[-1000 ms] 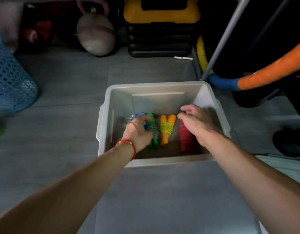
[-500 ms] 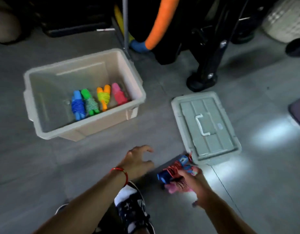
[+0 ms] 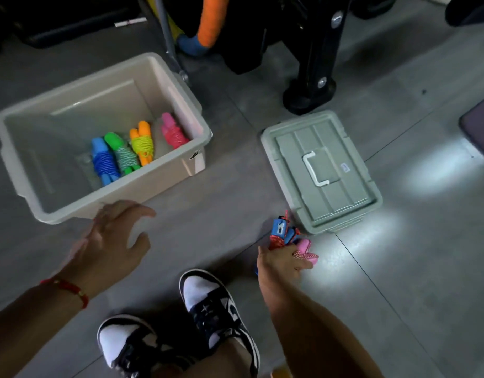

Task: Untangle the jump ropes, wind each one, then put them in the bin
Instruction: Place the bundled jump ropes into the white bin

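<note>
The right hand, at about five o'clock in the view, is curled round two wound jump ropes at once: a blue-handled rope wrapped in red cord and a pink-handled rope wrapped in red-and-white cord. Their handles stick out past the knuckles, long axes pointing toward one o'clock, just short of the near corner of the grey-green plastic lid with a white handle, which lies flat on the grey tiled floor. The left hand, at about eight o'clock, holds nothing; its fingers are spread and loosely bent, hovering just beside the near rim of the beige open plastic bin. A red cord bracelet circles that wrist.

Inside the bin, at eleven o'clock from the hands, four wound ropes lie side by side on the bottom: a blue bundle, a green bundle with green-and-white cord, an orange bundle with yellow cord and a pink bundle. Each has its long axis running roughly from five to eleven o'clock.

At six o'clock two black-and-white sneakers stand on the floor between the forearms.
</note>
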Tool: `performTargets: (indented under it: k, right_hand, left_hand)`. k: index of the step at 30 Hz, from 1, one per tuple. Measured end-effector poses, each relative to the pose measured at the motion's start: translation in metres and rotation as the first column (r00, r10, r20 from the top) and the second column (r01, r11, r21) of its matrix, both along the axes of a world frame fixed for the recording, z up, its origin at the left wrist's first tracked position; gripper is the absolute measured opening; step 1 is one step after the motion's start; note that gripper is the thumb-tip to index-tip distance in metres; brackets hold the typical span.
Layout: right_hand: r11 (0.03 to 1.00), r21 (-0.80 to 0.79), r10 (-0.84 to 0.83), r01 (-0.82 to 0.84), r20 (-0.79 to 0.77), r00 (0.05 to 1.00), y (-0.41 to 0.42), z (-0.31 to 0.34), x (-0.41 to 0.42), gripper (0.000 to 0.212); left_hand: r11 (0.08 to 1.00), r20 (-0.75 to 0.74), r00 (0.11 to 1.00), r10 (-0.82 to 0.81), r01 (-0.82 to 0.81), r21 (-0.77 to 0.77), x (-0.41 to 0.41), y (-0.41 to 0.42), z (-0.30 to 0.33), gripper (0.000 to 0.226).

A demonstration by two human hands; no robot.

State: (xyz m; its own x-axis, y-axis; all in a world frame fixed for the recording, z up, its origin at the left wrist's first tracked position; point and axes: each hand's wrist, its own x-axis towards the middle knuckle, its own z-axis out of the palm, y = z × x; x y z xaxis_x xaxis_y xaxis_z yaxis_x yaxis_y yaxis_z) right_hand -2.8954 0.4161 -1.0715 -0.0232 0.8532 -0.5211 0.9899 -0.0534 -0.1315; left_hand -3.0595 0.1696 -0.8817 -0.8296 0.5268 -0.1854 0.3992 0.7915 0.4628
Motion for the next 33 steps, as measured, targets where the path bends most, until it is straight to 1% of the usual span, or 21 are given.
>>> performTargets:
  k: [2, 3, 5, 6, 7, 9, 10, 11, 12, 14, 16, 17, 19, 21, 23, 25, 27, 29, 30, 32, 33]
  right_hand:
    - [0.992, 0.049, 0.121, -0.118, -0.062, 0.991, 0.001, 0.002, 0.01, 0.078]
    - [0.983, 0.082, 0.172, -0.163, -0.117, 0.978, 0.0, 0.002, 0.014, 0.076]
    - [0.958, 0.123, 0.282, -0.257, -0.264, 0.922, -0.005, 0.024, 0.015, 0.092]
    - [0.949, 0.128, 0.316, -0.289, -0.375, 0.871, -0.007, 0.039, 0.01, 0.099]
    - [0.942, 0.104, 0.327, -0.318, -0.493, 0.806, -0.009, 0.056, 0.002, 0.099]
    - [0.911, 0.014, 0.315, -0.412, -0.67, 0.673, -0.009, 0.099, -0.022, 0.083]
    - [0.883, -0.001, 0.307, -0.469, -0.755, 0.58, -0.008, 0.122, -0.04, 0.071]
    - [0.852, 0.013, 0.311, -0.524, -0.817, 0.485, -0.008, 0.149, -0.06, 0.059]
    - [0.815, 0.062, 0.349, -0.577, -0.846, 0.402, -0.009, 0.174, -0.082, 0.053]
    - [0.706, 0.165, 0.455, -0.689, -0.851, 0.262, -0.014, 0.217, -0.131, 0.055]
    - [0.561, 0.242, 0.593, -0.792, -0.785, 0.18, -0.023, 0.237, -0.188, 0.051]
    - [0.484, 0.277, 0.685, -0.83, -0.71, 0.162, -0.032, 0.239, -0.22, 0.05]
    - [0.396, 0.241, 0.783, -0.886, -0.593, 0.189, -0.05, 0.228, -0.28, 0.053]
    - [0.384, 0.107, 0.811, -0.917, -0.515, 0.279, -0.071, 0.199, -0.33, 0.053]
    - [0.386, 0.05, 0.874, -0.921, -0.34, 0.348, -0.088, 0.159, -0.362, 0.06]
    - [0.388, 0.061, 0.911, -0.92, -0.18, 0.372, -0.096, 0.12, -0.381, 0.069]
    - [0.374, 0.07, 0.919, -0.925, -0.165, 0.359, -0.099, 0.092, -0.388, 0.082]
    - [0.267, 0.049, 0.954, -0.963, -0.157, 0.256, -0.096, 0.08, -0.39, 0.091]
    - [0.202, 0.054, 0.971, -0.978, -0.142, 0.193, -0.094, 0.079, -0.39, 0.088]
    - [0.112, 0.111, 0.983, -0.988, -0.159, 0.094, -0.087, 0.092, -0.385, 0.072]
    - [0.095, 0.176, 0.976, -0.98, -0.208, 0.057, -0.083, 0.102, -0.38, 0.064]
  left_hand:
    - [0.991, -0.194, 0.981, -0.004, -0.022, -0.132, -0.011, -0.006, 0.007, 0.05]
    - [0.981, -0.261, 0.965, 0.009, -0.059, -0.183, -0.014, -0.009, 0.009, 0.054]
    - [0.951, -0.296, 0.954, 0.057, -0.142, -0.274, -0.021, -0.018, 0.01, 0.061]
    - [0.925, -0.285, 0.954, 0.097, -0.192, -0.328, -0.027, -0.025, 0.007, 0.064]
    - [0.892, -0.268, 0.953, 0.144, -0.242, -0.381, -0.033, -0.033, 0.002, 0.065]
    - [0.839, -0.202, 0.945, 0.259, -0.324, -0.437, -0.047, -0.047, -0.011, 0.064]
    - [0.824, -0.152, 0.934, 0.325, -0.358, -0.44, -0.052, -0.052, -0.018, 0.063]
    - [0.815, -0.113, 0.921, 0.373, -0.383, -0.434, -0.055, -0.056, -0.025, 0.061]
    - [0.818, -0.084, 0.913, 0.398, -0.395, -0.417, -0.055, -0.058, -0.033, 0.06]
    - [0.837, -0.018, 0.902, 0.431, -0.408, -0.364, -0.053, -0.058, -0.044, 0.068]
    - [0.844, 0.029, 0.882, 0.47, -0.439, -0.307, -0.053, -0.057, -0.047, 0.072]
    - [0.844, 0.035, 0.877, 0.48, -0.45, -0.292, -0.053, -0.057, -0.047, 0.069]
    - [0.843, 0.039, 0.875, 0.482, -0.452, -0.292, -0.053, -0.056, -0.048, 0.062]
    - [0.84, 0.03, 0.872, 0.489, -0.461, -0.286, -0.053, -0.057, -0.05, 0.068]
    - [0.836, 0.005, 0.87, 0.493, -0.473, -0.279, -0.053, -0.057, -0.052, 0.078]
    - [0.835, -0.017, 0.87, 0.492, -0.478, -0.275, -0.053, -0.058, -0.055, 0.078]
    - [0.834, -0.019, 0.874, 0.485, -0.469, -0.291, -0.054, -0.06, -0.056, 0.074]
    - [0.836, -0.007, 0.881, 0.474, -0.453, -0.309, -0.054, -0.06, -0.057, 0.067]
    - [0.839, -0.001, 0.883, 0.469, -0.446, -0.313, -0.054, -0.061, -0.056, 0.063]
    - [0.839, -0.002, 0.883, 0.469, -0.447, -0.311, -0.054, -0.061, -0.057, 0.06]
    - [0.837, -0.006, 0.88, 0.474, -0.453, -0.306, -0.054, -0.061, -0.058, 0.06]
